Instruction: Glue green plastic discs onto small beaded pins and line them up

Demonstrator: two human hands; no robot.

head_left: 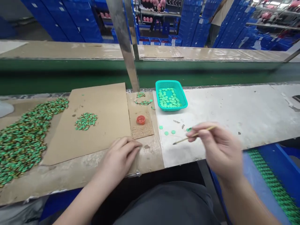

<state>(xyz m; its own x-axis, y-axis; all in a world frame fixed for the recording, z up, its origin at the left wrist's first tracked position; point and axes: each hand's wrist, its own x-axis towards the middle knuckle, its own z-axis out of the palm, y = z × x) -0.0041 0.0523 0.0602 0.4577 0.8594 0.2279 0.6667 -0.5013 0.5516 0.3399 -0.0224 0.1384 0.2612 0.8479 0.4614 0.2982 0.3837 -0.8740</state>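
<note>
My right hand (pixel 219 148) grips a thin paintbrush (pixel 185 139), its dark tip pointing left over the white sheet. Just past the fingertips is a green disc (pixel 188 129) with a small dark piece on it; whether the fingers touch it I cannot tell. Several plain green discs (pixel 173 132) lie to the left. My left hand (pixel 123 153) rests near the table's front edge, fingers curled together; anything between them is hidden. Beyond it a small red cup (pixel 141 120) stands on a textured cardboard piece (pixel 142 130). Small green-and-gold pieces (pixel 143 102) lie behind the cup.
A turquoise basket (pixel 184 100) holds many green discs. On the left, a small pile (pixel 86 121) of green-and-gold pieces lies on a cardboard sheet (pixel 110 106), beside a large heap (pixel 25 137). A metal post (pixel 127 53) rises behind. A blue crate (pixel 276 162) stands at lower right.
</note>
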